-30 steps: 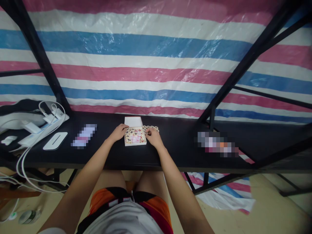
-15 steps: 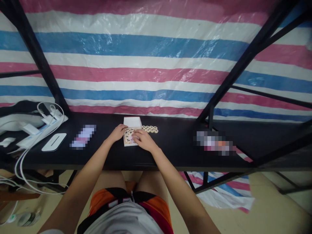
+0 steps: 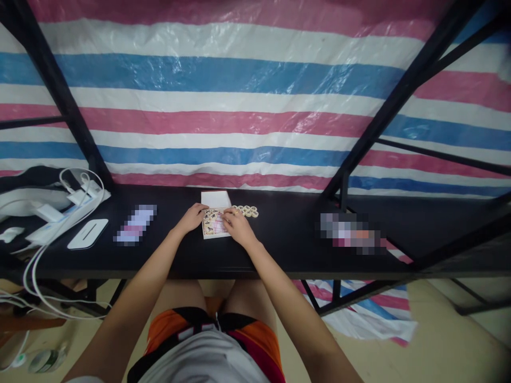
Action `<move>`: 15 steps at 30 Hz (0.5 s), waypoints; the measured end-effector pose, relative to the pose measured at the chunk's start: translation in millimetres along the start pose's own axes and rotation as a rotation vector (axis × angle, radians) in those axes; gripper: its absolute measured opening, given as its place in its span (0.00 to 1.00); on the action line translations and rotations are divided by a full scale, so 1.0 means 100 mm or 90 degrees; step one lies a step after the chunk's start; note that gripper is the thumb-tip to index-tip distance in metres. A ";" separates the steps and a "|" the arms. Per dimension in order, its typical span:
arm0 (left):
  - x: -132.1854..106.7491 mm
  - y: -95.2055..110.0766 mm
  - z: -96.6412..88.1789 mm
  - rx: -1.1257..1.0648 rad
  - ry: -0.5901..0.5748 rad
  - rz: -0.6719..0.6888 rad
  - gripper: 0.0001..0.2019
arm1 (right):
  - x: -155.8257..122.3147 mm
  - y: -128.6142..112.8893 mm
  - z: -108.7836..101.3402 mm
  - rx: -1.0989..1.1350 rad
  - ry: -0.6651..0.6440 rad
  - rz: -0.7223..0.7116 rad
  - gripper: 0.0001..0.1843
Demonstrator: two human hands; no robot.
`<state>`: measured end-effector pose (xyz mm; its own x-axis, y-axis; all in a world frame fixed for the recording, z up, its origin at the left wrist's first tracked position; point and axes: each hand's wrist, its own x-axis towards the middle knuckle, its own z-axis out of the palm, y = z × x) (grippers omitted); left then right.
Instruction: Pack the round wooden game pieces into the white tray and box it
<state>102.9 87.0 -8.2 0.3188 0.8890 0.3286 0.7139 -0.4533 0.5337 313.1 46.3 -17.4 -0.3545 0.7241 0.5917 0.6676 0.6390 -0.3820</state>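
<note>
Head view: right hand (image 3: pixel 238 225) back over the open box (image 3: pixel 211 237)

Behind everything hangs a striped sheet (image 3: pixel 223 77), and in front of it the black desk (image 3: pixel 295 239) runs left to right. Over the last second the right hand has left the loose pieces (image 3: pixel 248 208) on the right and come over the right part of the box, which suggests the work now centres on its contents. Its fingers bend downward; whether they pinch anything I cannot tell. The left hand (image 3: pixel 194 217) remains at the box's far left corner, fingers against the edge, its grip unclear.

The box sits mid-desk, its open side up and its walls running roughly left-right and near-far. With its right side covered and the shape nearly square, its long axis is uncertain. A white lid (image 3: pixel 215 199) lies just beyond its far edge. The loose pieces lie flat in two rows running left to right; being round, none points anywhere. Smaller still, dark characters mark the pieces inside, beside a pink-lined patch (image 3: pixel 219 226).
</note>
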 end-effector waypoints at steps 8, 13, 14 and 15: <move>0.02 -0.06 0.02 -0.006 -0.008 -0.016 0.19 | -0.06 0.35 -0.21 -0.003 0.124 0.262 0.13; 0.03 -0.08 0.04 -0.022 -0.007 -0.025 0.20 | -0.11 0.46 -0.17 -0.059 0.082 0.318 0.10; 0.03 -0.08 0.05 -0.025 -0.007 -0.027 0.20 | -0.12 0.47 -0.16 -0.063 0.072 0.318 0.09; 0.03 -0.08 0.05 -0.028 -0.007 -0.028 0.19 | -0.12 0.47 -0.15 -0.067 0.065 0.319 0.09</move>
<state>101.3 93.8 -14.9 0.2949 0.9086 0.2957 0.6992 -0.4161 0.5814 358.6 64.2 -32.0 0.0877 0.9025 0.4218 0.8027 0.1867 -0.5665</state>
